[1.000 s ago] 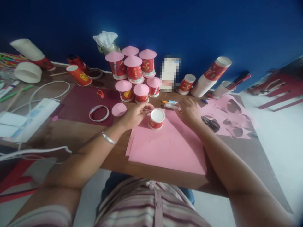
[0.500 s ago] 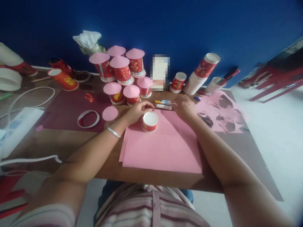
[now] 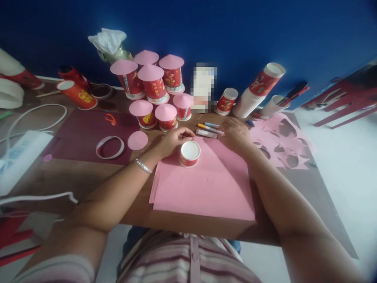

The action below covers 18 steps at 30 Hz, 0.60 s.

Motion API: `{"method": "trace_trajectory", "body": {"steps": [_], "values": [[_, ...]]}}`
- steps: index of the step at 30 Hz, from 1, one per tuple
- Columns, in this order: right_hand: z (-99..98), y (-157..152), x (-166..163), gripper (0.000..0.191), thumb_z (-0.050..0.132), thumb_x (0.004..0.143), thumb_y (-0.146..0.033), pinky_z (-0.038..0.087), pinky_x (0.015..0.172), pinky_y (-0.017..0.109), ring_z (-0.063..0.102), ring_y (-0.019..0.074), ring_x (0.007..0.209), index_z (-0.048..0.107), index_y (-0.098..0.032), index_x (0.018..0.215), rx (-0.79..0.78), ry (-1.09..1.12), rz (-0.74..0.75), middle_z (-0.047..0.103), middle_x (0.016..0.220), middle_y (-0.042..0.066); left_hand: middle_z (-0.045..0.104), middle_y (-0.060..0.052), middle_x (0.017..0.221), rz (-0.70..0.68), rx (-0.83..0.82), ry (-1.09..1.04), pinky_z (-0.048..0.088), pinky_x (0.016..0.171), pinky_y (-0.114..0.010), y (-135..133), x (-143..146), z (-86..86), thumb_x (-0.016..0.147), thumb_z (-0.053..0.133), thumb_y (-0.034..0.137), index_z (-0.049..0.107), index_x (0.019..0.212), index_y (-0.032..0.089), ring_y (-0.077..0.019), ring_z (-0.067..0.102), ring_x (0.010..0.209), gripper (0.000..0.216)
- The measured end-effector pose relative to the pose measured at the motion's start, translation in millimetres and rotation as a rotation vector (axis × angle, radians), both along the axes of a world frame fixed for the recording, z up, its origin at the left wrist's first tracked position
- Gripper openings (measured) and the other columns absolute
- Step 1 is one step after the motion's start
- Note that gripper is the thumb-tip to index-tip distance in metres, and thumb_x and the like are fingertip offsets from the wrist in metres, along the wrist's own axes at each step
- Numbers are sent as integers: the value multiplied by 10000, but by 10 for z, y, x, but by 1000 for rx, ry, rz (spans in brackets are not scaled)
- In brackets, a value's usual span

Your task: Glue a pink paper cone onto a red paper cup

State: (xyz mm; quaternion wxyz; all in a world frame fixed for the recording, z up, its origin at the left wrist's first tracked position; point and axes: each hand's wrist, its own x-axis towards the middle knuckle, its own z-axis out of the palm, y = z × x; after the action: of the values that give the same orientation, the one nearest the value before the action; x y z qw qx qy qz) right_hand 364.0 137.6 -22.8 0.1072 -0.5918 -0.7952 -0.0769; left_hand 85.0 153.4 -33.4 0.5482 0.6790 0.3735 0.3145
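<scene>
My left hand (image 3: 177,140) rests at the top left of the stacked pink paper sheets (image 3: 203,192), its fingers loosely bent and apart, with nothing seen in them. Just below its fingertips a short red-and-white paper cup piece (image 3: 190,154) stands on the top sheet, white round face up. My right hand (image 3: 235,133) lies over the sheets' top right corner, fingers spread and partly hidden. Its tips are close to the orange-and-white pen (image 3: 207,127), the blue-and-white pen (image 3: 211,124) and a whitish stick (image 3: 206,133); whether they touch, I cannot make out.
Several red cups with pink cone roofs (image 3: 150,80) stand at the back. A pink disc (image 3: 138,140) and a white ring (image 3: 110,147) lie left. Cut pink scraps (image 3: 282,141), stacked cups (image 3: 260,90) and a pen cup (image 3: 273,106) are right. A power strip (image 3: 25,157) is far left.
The view has shifted slightly, so the things at the back appear a little further right. My right hand has moved slightly around the pens; my left hand and the cup piece stay almost in place.
</scene>
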Motion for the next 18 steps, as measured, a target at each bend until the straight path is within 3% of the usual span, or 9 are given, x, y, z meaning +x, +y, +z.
{"method": "trace_trajectory", "body": {"steps": [6,9,11,15,18], "values": [[102,-119,-22,158,621,911,-294,514,814,400,687,280,880,741,-204,962,72,348,-33,772,935,114,745,-85,1116,66,-55,-108,553,925,-331,-37,9,19,866,799,397,652,1223,171,-185,717,1020,447],[144,-207,-91,145,683,861,-328,512,737,356,672,226,779,755,-218,924,-51,628,27,784,891,68,740,-95,1144,85,-73,-144,568,925,-337,-49,8,26,854,815,390,594,1313,183,-193,729,1040,549],[136,-254,-148,169,733,830,-370,501,681,326,644,189,714,759,-214,891,-176,828,44,773,840,43,749,-106,1161,65,-58,-137,571,929,-340,-51,5,27,863,810,420,632,1261,175,-199,733,1044,500],[65,-306,-232,272,803,802,-448,491,591,283,626,153,637,754,-197,895,-408,1190,-20,731,737,23,785,-105,1067,45,-29,-95,570,873,-322,-60,-8,38,891,776,513,715,1120,150,-203,741,983,433],[11,-323,-262,341,850,782,-450,410,474,237,573,125,544,759,-195,990,-489,1300,-71,695,662,-6,797,-104,1037,49,-23,-99,569,865,-315,-73,-14,51,898,770,514,722,1121,141,-201,747,965,437]]}}
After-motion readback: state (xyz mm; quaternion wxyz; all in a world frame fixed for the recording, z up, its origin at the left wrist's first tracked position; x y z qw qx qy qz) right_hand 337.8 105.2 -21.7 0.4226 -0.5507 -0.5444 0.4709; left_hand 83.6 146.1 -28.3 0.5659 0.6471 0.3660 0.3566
